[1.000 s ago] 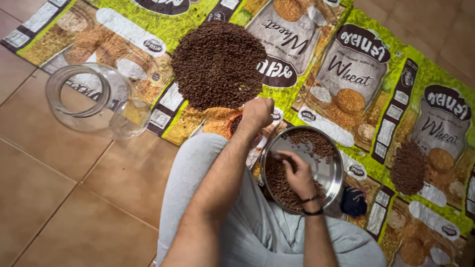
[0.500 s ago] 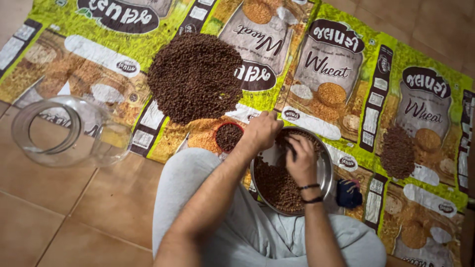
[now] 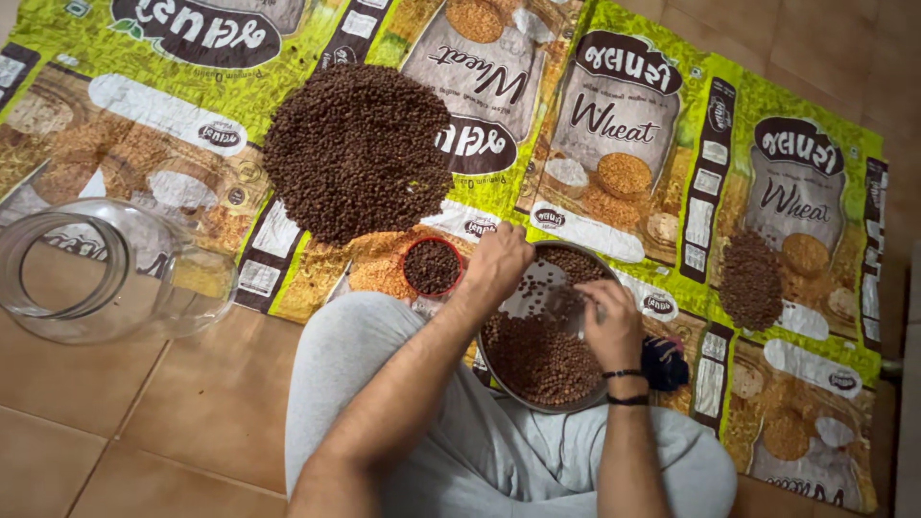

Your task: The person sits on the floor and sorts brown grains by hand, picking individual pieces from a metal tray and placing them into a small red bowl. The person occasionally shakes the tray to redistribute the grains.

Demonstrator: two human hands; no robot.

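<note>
Steel, round and shallow, describes the plate [image 3: 537, 379] resting on the seated person's lap in the near centre; its polished base shows bare on the far side, while small, round, dark brown seeds [image 3: 539, 360] lie heaped on the near side. Left hand [image 3: 496, 266] rests at the plate's far left rim, fingers curled down; whether it grips the rim or merely presses on it cannot be told. Right hand [image 3: 608, 321] lies over the plate's right side, fingers bent and touching the seeds, with two dark bands on the wrist.

One small red round bowl [image 3: 432, 268], filled with the same seeds, stands just left of the plate, beside the left hand. One large loose mound of seeds [image 3: 357, 149] sits farther off on the woven plastic sacks [image 3: 628, 125], green and yellow with printed grain pictures, spread flat on the floor. One smaller mound [image 3: 750, 280] lies to the right, well apart from the plate. One clear, round jar [image 3: 106, 273] lies on its side at the left, partly on the sacks and partly on the terracotta tiled floor [image 3: 115, 422]. One small dark object [image 3: 664, 363] sits just right of the plate; its kind cannot be told. Grey fabric covers the person's legs [image 3: 499, 451].
</note>
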